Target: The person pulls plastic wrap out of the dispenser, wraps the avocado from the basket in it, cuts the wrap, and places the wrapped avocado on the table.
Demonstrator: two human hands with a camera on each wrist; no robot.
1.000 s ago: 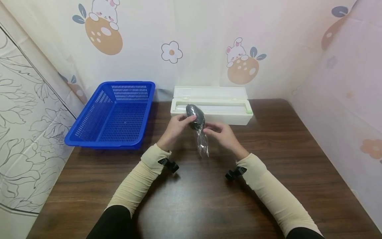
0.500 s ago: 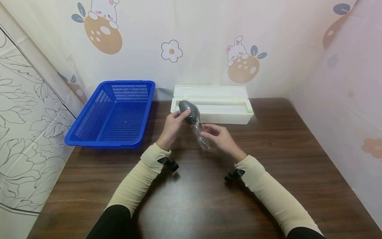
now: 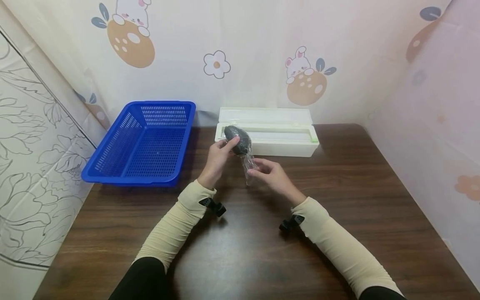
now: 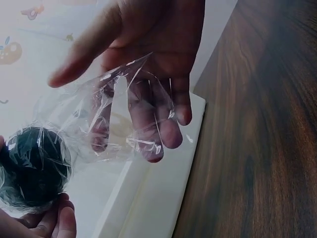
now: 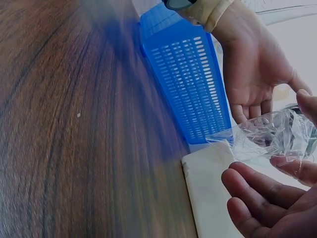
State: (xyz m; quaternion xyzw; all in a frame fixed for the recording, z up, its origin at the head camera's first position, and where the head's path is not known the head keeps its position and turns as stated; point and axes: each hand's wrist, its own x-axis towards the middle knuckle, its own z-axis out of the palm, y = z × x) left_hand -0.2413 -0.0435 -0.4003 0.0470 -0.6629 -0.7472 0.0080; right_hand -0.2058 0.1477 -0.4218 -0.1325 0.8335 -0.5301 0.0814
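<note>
In the head view, my left hand (image 3: 216, 161) holds a dark green oval fruit, apparently an avocado (image 3: 243, 142), by its lower left side, thumb on top. Clear cling film (image 3: 247, 163) wraps the avocado, and a loose tail hangs from its lower end. Around that tail is my right hand (image 3: 276, 178). The left wrist view has the right thumb (image 4: 67, 73) well apart from the fingers, with the crinkled film spread between them. From the right wrist, the right fingers look loosely bent beside the film (image 5: 267, 134); no pinch shows.
A blue plastic basket (image 3: 176, 181) stands on the left of the brown wooden table (image 3: 240, 258). Behind the hands lies a long white box (image 3: 285, 148), its lid (image 3: 264, 116) raised. A patterned curtain (image 3: 251, 37) hangs along the back.
The left hand has shifted the avocado slightly left and tilted it. The right hand has moved a little left and down along the film tail, which now hangs closer to vertical than half a second ago.
</note>
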